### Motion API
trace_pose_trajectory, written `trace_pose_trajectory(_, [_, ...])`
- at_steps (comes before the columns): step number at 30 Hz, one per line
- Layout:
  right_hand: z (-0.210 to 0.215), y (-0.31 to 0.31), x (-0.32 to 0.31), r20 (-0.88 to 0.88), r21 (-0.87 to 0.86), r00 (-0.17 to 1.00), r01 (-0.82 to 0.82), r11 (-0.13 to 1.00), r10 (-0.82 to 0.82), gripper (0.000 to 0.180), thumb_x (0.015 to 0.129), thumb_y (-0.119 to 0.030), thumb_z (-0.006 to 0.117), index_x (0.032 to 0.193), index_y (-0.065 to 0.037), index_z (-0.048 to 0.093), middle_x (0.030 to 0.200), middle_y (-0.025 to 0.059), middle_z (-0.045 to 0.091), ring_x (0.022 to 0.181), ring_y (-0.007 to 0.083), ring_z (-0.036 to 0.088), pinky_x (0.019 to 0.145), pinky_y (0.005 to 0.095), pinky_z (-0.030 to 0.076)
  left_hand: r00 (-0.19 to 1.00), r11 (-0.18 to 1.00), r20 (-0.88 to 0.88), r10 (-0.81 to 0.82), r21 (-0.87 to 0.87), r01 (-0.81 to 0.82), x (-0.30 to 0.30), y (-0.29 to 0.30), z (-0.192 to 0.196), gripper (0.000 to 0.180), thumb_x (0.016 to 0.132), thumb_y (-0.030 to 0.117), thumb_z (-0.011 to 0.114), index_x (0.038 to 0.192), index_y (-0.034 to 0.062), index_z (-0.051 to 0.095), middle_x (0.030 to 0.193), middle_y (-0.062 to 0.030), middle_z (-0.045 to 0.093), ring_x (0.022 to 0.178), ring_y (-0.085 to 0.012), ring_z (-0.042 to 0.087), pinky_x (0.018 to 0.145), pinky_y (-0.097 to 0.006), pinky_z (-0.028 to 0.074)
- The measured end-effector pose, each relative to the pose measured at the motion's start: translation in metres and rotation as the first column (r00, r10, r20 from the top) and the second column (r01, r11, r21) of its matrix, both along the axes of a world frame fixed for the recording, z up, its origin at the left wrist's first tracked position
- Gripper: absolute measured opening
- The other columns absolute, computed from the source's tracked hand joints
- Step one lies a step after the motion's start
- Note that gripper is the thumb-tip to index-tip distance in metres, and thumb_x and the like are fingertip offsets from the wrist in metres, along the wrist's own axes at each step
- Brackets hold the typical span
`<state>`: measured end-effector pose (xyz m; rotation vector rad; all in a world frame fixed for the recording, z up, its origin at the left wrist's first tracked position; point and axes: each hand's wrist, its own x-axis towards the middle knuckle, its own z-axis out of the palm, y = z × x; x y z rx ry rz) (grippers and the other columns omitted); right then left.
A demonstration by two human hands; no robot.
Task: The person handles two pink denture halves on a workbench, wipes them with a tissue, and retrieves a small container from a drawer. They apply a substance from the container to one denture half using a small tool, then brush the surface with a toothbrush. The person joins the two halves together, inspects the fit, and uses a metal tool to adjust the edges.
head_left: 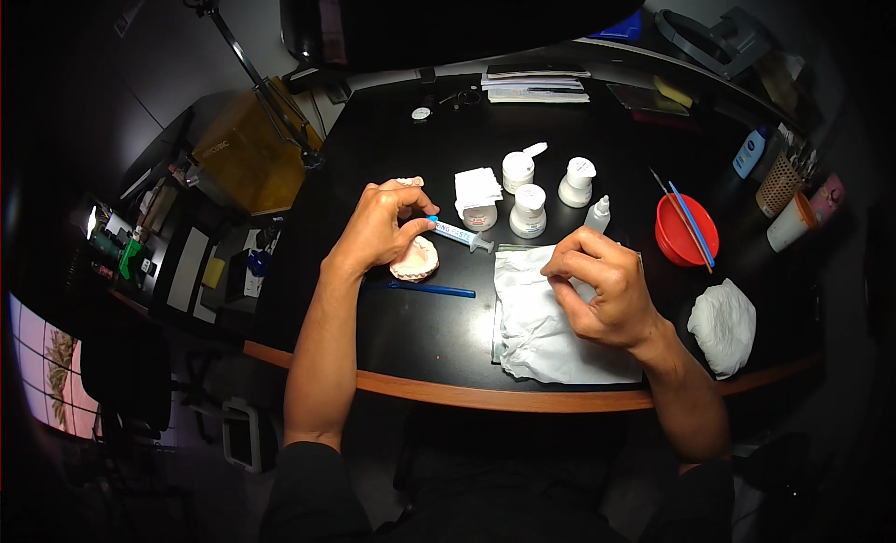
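Observation:
My left hand (378, 227) pinches one end of a paste syringe (457, 233) with a pale barrel and printed label, its plunger end pointing right. Just below those fingers sits a pinkish dental cast (414, 261); part of a second pale piece (411, 181) shows behind the hand. A blue stick-like tool (434, 289) lies nearer the table edge. Over a crumpled white paper towel (532, 314), my right hand (605, 286) is closed with fingertips together; what they hold, if anything, is too small to make out.
Several white jars (528, 212) and a small dropper bottle (598, 213) stand beyond the towel. To the right are a red bowl (674, 239) with brushes across it and a wadded white cloth (723, 328). A wooden edge (448, 394) borders the black table.

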<state>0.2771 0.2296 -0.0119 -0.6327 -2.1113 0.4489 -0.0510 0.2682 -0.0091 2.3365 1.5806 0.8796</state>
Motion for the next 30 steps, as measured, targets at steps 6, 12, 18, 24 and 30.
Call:
trace_pose_trajectory(6, [0.001, 0.000, -0.003, 0.016, -0.010, 1.000, -0.010, 1.000, 0.010, 0.015, 0.074, 0.008, 0.069, 0.088, 0.001, 0.072, 0.089, 0.0103, 0.065, 0.076, 0.0237, 0.070, 0.066, 0.0326, 0.057, 0.988, 0.964, 0.152, 0.003, -0.263, 0.037, -0.014, 0.011, -0.011, 0.014, 0.082, 0.003, 0.084, 0.095, 0.0057, 0.079, 0.131, -0.0200, 0.071, 0.090, -0.0204, 0.073, 0.093, -0.035, 0.055])
trace_pose_trajectory(12, [0.000, 0.002, -0.004, 0.019, 0.005, 1.000, 0.000, 1.000, 0.000, 0.015, 0.074, 0.007, 0.069, 0.088, 0.000, 0.072, 0.089, 0.0098, 0.065, 0.076, 0.0235, 0.070, 0.066, 0.0324, 0.057, 0.998, 0.981, -0.028, 0.050, -0.188, -0.054, -0.008, 0.003, -0.001, 0.011, 0.083, 0.004, 0.083, 0.092, 0.0039, 0.078, 0.117, -0.0145, 0.076, 0.103, -0.0207, 0.070, 0.090, -0.036, 0.055])
trace_pose_trajectory(18, [0.005, -0.001, -0.003, 0.011, 0.059, 1.000, 0.010, 0.998, -0.011, 0.020, 0.073, 0.012, 0.071, 0.089, 0.000, 0.073, 0.088, 0.0093, 0.066, 0.074, 0.0178, 0.069, 0.065, 0.0277, 0.057, 1.000, 0.997, 0.011, -0.015, -0.075, 0.016, -0.014, -0.015, 0.025, 0.012, 0.082, 0.012, 0.085, 0.090, 0.0073, 0.077, 0.090, -0.0064, 0.075, 0.095, -0.0213, 0.068, 0.110, -0.040, 0.033])
trace_pose_trajectory(24, [0.007, -0.005, -0.008, -0.102, 0.041, 0.995, 0.007, 0.999, -0.003, 0.031, 0.082, -0.007, 0.079, 0.111, 0.002, 0.072, 0.103, 0.0138, 0.065, 0.088, 0.0238, 0.069, 0.073, 0.0336, 0.057, 0.961, 0.971, 0.146, -0.237, 0.052, 0.232, 0.003, -0.035, 0.048, 0.012, 0.077, 0.005, 0.083, 0.087, 0.0060, 0.078, 0.099, -0.0089, 0.080, 0.097, -0.0244, 0.071, 0.108, -0.044, 0.045])
trace_pose_trajectory(30, [0.002, -0.011, -0.020, -0.151, -0.098, 0.987, -0.066, 0.993, 0.051, 0.040, 0.087, -0.016, 0.081, 0.120, 0.003, 0.070, 0.097, 0.0181, 0.071, 0.082, 0.0279, 0.073, 0.070, 0.0361, 0.057, 0.880, 0.893, 0.157, -0.449, 0.109, 0.436, 0.055, -0.038, 0.038, 0.015, 0.079, 0.005, 0.085, 0.093, 0.0064, 0.080, 0.094, -0.0046, 0.078, 0.091, -0.0211, 0.068, 0.088, -0.032, 0.052])
